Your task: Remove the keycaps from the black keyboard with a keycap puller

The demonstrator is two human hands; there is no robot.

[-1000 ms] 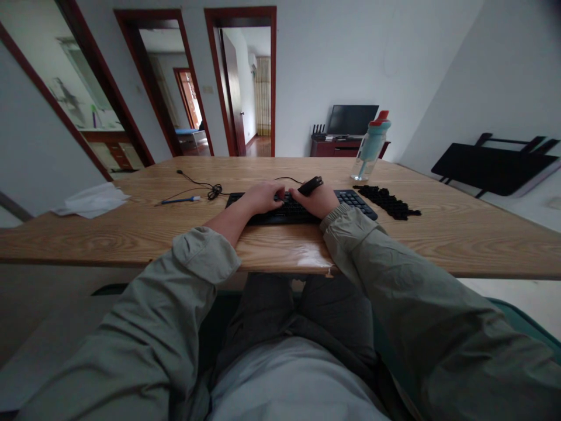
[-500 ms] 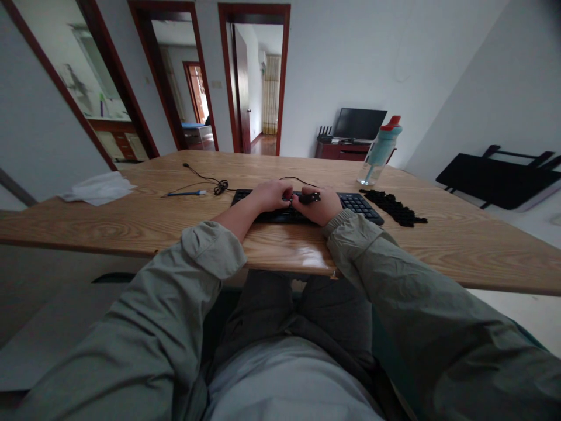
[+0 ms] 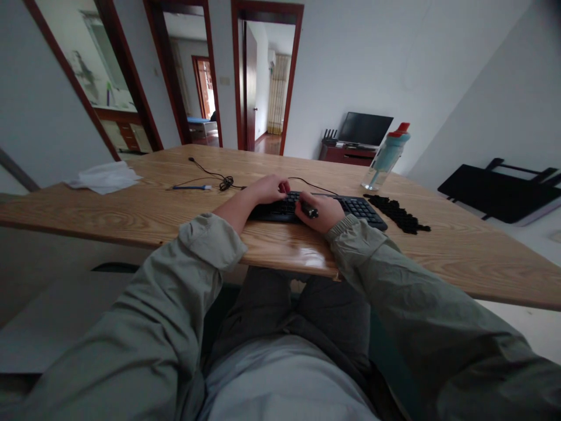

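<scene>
A black keyboard lies near the table's front edge, partly covered by both hands. Over its left-middle part is my left hand, thumb and fingers drawn together; anything small between them is too hidden to make out. My right hand is closed around a short black stick-like tool, whose end pokes out beside the thumb; its tip is hidden. Right of the keyboard, black keycaps appear laid close together in a band.
A clear bottle with a red and teal top stands behind the keycaps. To the left lie a blue brush-like stick, a coiled black cable and white tissue. The wooden table has its front edge close to my body.
My hands have drawn apart a little; the left lifted off to the left, and the tool's end in the right now points more downward. The whole view has tilted slightly.
</scene>
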